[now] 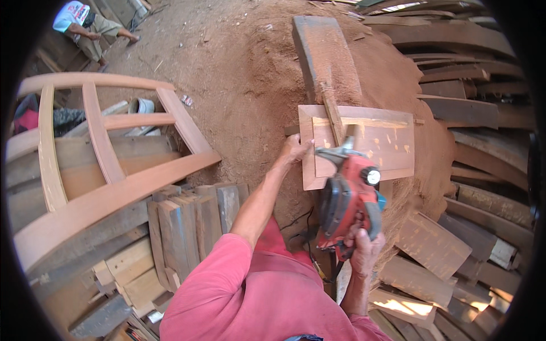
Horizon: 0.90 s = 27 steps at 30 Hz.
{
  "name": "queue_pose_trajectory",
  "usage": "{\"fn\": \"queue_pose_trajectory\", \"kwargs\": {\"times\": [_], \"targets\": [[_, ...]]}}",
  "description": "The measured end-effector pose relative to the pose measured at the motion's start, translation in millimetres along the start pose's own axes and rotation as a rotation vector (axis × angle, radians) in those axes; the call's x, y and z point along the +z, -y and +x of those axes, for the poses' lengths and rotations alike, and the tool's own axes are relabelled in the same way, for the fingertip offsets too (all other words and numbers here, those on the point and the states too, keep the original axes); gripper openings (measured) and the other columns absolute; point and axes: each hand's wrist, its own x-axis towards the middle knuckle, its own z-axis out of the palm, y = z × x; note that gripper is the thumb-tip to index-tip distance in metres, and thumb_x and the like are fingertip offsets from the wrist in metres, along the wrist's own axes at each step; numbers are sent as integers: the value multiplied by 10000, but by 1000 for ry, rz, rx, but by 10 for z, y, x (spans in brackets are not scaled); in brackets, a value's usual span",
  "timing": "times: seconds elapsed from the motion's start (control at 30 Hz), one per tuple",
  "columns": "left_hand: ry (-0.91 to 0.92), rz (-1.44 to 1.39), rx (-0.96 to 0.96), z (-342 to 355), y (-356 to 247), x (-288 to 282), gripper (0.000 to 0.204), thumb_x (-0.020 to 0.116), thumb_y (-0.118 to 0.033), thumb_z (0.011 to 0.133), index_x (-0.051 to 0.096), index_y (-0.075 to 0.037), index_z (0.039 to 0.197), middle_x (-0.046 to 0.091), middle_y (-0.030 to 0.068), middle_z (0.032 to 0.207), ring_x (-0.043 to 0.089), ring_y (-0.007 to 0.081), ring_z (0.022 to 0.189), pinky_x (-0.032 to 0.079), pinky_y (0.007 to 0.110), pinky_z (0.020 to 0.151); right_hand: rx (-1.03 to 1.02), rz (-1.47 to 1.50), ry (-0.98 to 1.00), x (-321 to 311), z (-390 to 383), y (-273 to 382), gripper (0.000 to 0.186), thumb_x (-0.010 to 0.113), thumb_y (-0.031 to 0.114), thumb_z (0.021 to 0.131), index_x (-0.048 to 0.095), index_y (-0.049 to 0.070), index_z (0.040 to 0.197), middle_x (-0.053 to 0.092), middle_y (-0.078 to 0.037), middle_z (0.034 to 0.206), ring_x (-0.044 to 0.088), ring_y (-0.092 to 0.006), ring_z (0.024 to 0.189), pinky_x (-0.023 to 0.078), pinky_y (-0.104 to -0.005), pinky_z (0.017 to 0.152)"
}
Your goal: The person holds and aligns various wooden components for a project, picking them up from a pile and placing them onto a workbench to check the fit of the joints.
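My right hand point(364, 250) is wrapped around the rear handle of a red and black electric hand planer point(355, 179). The planer sits over the near part of a framed wooden panel point(392, 145) and hides some of it; whether it touches the wood I cannot tell. Pale yellowish patches mark the panel's face. At its left edge, my left hand point(296, 149) grips the frame. A narrow wooden strip point(331, 111) lies across the panel's far edge, partly behind the planer. Beyond that, a thick dusty timber point(324, 54) extends away.
Reddish sawdust point(267, 74) covers the ground. To the left stands a curved wooden frame point(114, 199) above stacked wood blocks point(182, 227) and a bucket point(141, 106). Piled boards point(472, 108) line the right. Another person point(88, 31) is at the far left.
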Motion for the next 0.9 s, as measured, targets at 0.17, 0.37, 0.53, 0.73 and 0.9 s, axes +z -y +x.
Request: {"fn": "queue_pose_trajectory", "kwargs": {"times": [0.17,0.37,0.53,0.73,0.9], "targets": [[-149,-29,-49,-198,324,123,413,815,-362,858,706,25,954,755,162,894,714,211,824,559,390,723,-145,59,-80,-424,92,1,496,718,325,975,559,-50,1257,559,-11,766,529,-91,606,462,-261,548],[-287,-237,74,-797,426,338,342,801,-269,861,664,34,940,727,159,853,693,213,767,567,374,701,-100,119,-127,-939,270,-57,355,552,308,1076,587,0,1249,588,4,780,535,-82,600,444,-242,545],[-153,-191,-74,-1361,464,456,320,780,-266,872,642,17,927,716,148,843,694,209,781,565,375,709,-48,198,-72,-1172,400,-24,390,542,322,1078,594,-32,1234,604,3,789,572,-77,606,468,-227,526],[-132,-231,-52,-1382,605,435,471,807,-327,844,625,51,1059,716,151,920,693,204,852,568,365,754,28,390,-60,-1486,377,-168,363,479,320,1103,579,-7,1224,611,-9,791,610,-88,625,510,-242,545],[-350,-292,-51,-687,230,491,580,796,-353,896,549,69,1207,697,139,1060,675,196,919,585,359,793,21,476,-89,-1889,24,-166,330,528,321,1085,585,19,1206,590,4,774,589,-81,623,495,-243,535]]}}
